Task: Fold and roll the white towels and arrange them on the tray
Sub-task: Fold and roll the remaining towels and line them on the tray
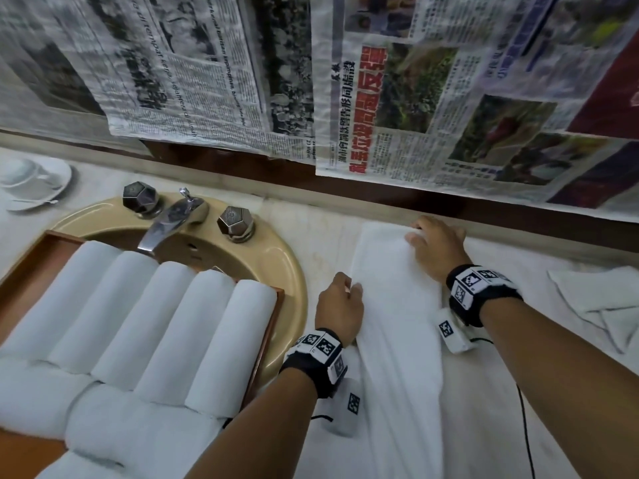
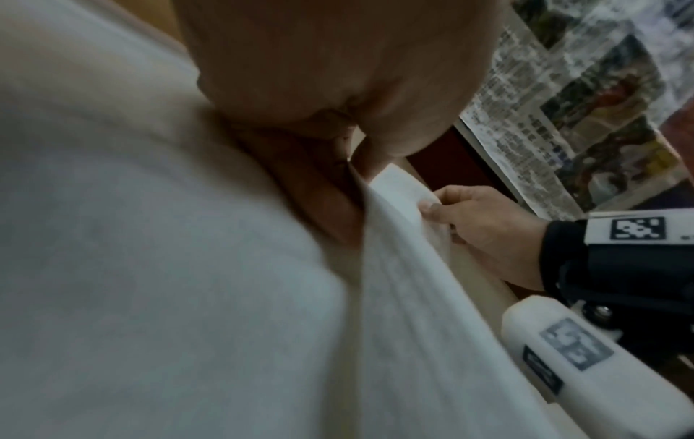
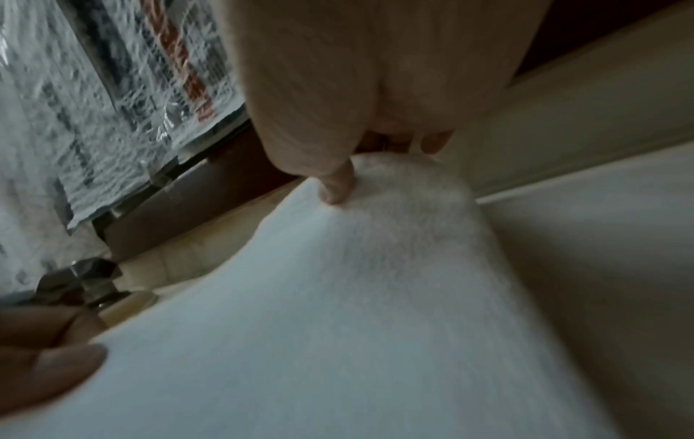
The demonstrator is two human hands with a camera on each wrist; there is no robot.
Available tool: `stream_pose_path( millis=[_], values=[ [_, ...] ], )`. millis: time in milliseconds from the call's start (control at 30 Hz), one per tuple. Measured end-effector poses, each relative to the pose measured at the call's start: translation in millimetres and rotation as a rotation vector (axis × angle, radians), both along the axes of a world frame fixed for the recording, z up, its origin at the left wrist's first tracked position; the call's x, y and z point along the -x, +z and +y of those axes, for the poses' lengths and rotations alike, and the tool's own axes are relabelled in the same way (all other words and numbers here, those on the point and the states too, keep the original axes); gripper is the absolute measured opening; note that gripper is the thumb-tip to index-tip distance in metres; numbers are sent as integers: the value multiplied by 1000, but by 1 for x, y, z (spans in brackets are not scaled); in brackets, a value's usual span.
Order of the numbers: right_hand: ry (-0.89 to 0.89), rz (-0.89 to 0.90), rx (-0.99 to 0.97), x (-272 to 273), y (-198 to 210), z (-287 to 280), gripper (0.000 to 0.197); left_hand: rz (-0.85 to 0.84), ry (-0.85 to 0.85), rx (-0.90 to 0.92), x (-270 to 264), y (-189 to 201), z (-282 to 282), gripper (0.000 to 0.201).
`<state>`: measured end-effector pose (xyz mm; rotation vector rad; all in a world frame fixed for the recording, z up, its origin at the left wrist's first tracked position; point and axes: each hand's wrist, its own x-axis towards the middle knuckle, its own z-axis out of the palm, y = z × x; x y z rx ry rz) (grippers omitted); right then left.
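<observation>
white towel (image 1: 397, 326) pinched by both hands; rolled towels (image 1: 145, 326) fill tray (image 1: 266, 344) over sink (image 1: 287, 271).

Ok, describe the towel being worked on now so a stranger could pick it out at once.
Start at the beige sink with the wooden tray of rolled towels across it, then look right along the marble counter. The towel there lies as a long flat strip; the left hand grips its left edge and the right hand its far end. Unlike the tray's rolls and the crumpled towel further right, it is folded, unrolled.
</observation>
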<state>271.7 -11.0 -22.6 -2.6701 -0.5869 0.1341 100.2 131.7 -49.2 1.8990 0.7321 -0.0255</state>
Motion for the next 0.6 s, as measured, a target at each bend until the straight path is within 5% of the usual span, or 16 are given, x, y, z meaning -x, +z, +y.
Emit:
stream_pose_path(
  millis=[433, 600],
  values=[
    [-68, 18, 128, -6, -11, 24, 13, 48, 87, -20, -6, 2, -2, 27],
    [-94, 22, 304, -7, -7, 29, 32, 176, -3, -94, -11, 13, 8, 30]
  ],
)
